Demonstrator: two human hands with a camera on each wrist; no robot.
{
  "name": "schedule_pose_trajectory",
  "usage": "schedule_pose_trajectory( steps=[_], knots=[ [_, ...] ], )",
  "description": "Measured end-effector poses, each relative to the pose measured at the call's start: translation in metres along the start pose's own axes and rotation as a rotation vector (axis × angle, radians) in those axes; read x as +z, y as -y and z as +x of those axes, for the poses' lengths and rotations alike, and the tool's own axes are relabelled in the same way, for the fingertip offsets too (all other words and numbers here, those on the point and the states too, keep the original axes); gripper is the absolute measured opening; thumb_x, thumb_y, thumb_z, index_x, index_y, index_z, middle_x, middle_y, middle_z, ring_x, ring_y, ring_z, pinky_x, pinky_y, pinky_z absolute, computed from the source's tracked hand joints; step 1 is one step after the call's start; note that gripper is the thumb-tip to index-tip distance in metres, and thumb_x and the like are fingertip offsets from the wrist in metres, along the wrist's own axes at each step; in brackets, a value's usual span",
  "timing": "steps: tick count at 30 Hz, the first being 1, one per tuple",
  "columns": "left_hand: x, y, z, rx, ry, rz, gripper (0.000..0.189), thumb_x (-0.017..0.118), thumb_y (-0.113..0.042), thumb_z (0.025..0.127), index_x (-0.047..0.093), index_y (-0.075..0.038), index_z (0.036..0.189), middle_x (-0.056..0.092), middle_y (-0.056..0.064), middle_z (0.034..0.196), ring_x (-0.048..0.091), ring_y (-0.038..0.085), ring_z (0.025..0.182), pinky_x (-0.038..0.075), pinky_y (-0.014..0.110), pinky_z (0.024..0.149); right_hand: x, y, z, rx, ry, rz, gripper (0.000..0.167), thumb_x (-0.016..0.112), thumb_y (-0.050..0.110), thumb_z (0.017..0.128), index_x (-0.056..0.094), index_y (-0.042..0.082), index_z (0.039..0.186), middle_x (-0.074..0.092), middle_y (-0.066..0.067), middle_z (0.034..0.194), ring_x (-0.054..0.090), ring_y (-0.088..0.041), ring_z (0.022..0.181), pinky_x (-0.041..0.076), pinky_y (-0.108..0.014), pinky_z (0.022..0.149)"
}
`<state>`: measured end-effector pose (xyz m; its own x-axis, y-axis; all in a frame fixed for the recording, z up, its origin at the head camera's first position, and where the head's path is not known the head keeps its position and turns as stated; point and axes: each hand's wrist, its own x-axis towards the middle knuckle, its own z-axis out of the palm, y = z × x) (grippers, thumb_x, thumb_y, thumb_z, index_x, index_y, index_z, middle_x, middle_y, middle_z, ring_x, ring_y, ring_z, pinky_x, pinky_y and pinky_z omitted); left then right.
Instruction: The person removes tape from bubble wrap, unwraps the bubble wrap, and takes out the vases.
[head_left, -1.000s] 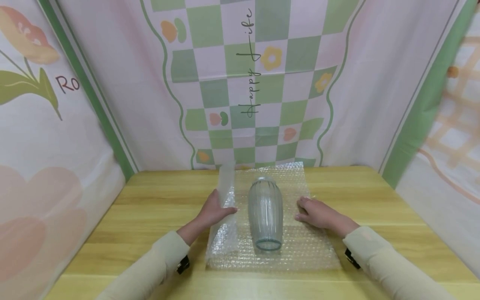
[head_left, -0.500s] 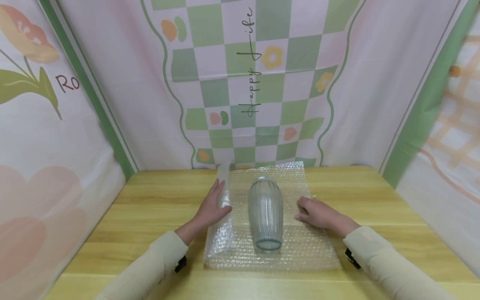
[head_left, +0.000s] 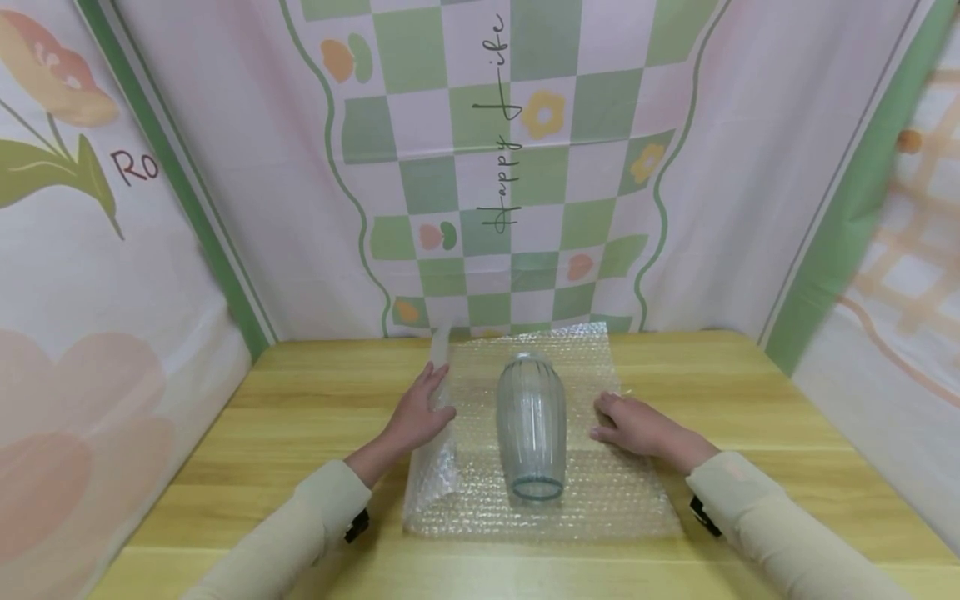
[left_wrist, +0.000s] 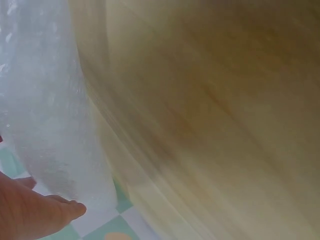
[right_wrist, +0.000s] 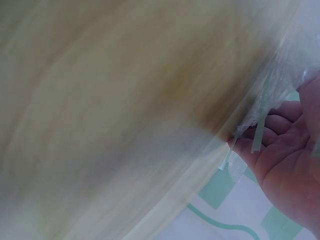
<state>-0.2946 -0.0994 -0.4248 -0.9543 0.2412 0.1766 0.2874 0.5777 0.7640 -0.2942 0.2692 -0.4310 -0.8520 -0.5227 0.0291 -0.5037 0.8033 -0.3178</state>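
A clear ribbed glass vase (head_left: pixel 531 425) lies on its side on a sheet of bubble wrap (head_left: pixel 480 517), its round base towards me. At the sheet's left edge, a narrow flap of bubble wrap (left_wrist: pixel 45 90) is turned up. My left hand (head_left: pixel 414 417) touches this flap with fairly straight fingers, the thumb spread to the right. On the opposite side, my right hand (head_left: pixel 633 425) holds the sheet's right edge with curled fingers (right_wrist: pixel 280 125). Some of those fingertips are hidden by the wrap. Neither hand touches the vase.
A wooden table (head_left: pixel 285 450) carries the sheet, which reaches back to the far edge. Patterned cloth (head_left: pixel 517 183) hangs behind the table and along both sides.
My left hand has shifted left, and the turned-up flap has moved left and narrowed, baring more of the sheet beside the vase. The right hand and the vase have stayed put.
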Motion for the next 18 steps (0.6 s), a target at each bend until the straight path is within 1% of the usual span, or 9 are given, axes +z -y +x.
schedule_pose_trajectory(
  steps=[2, 6, 9, 15, 18],
  knots=[
    [-0.002, 0.001, 0.000, 0.003, -0.005, 0.006, 0.075, 0.065, -0.017, 0.083, 0.035, -0.009, 0.151, 0.016, 0.018, 0.159, 0.024, 0.045, 0.139, 0.028, 0.063, 0.107, 0.000, 0.000, 0.000, 0.001, 0.001, -0.002, 0.031, 0.064, 0.020, 0.095, 0.058, -0.007, 0.111, 0.046, -0.041, 0.129, 0.041, -0.054, 0.124, 0.036, -0.061, 0.103],
    [-0.005, 0.002, 0.000, -0.011, -0.010, 0.013, 0.073, 0.065, -0.021, 0.085, 0.035, -0.007, 0.150, 0.018, 0.019, 0.158, 0.024, 0.044, 0.139, 0.025, 0.060, 0.110, 0.000, 0.000, 0.000, 0.005, 0.004, -0.010, 0.039, 0.063, 0.020, 0.095, 0.056, -0.012, 0.118, 0.045, -0.042, 0.130, 0.041, -0.054, 0.125, 0.035, -0.061, 0.104],
    [-0.008, 0.004, -0.002, -0.029, -0.014, 0.011, 0.073, 0.065, -0.024, 0.086, 0.034, -0.007, 0.150, 0.019, 0.019, 0.158, 0.025, 0.043, 0.140, 0.025, 0.057, 0.111, -0.001, 0.000, 0.000, 0.006, 0.005, -0.017, 0.041, 0.063, 0.020, 0.095, 0.055, -0.013, 0.119, 0.044, -0.043, 0.131, 0.040, -0.054, 0.125, 0.035, -0.061, 0.104],
    [-0.015, 0.006, -0.003, -0.051, -0.032, 0.022, 0.076, 0.067, -0.023, 0.085, 0.034, -0.001, 0.149, 0.021, 0.023, 0.156, 0.026, 0.043, 0.139, 0.025, 0.053, 0.113, 0.000, -0.001, 0.000, 0.010, 0.017, -0.023, 0.047, 0.063, 0.020, 0.096, 0.052, -0.016, 0.124, 0.043, -0.043, 0.132, 0.039, -0.055, 0.125, 0.034, -0.061, 0.104],
    [-0.019, 0.007, -0.004, -0.067, -0.034, 0.027, 0.076, 0.068, -0.022, 0.085, 0.033, 0.001, 0.149, 0.022, 0.023, 0.155, 0.026, 0.042, 0.139, 0.025, 0.052, 0.113, 0.000, -0.001, 0.000, 0.007, 0.015, -0.023, 0.046, 0.063, 0.020, 0.095, 0.053, -0.015, 0.123, 0.043, -0.043, 0.131, 0.040, -0.054, 0.125, 0.035, -0.061, 0.104]
  ],
)
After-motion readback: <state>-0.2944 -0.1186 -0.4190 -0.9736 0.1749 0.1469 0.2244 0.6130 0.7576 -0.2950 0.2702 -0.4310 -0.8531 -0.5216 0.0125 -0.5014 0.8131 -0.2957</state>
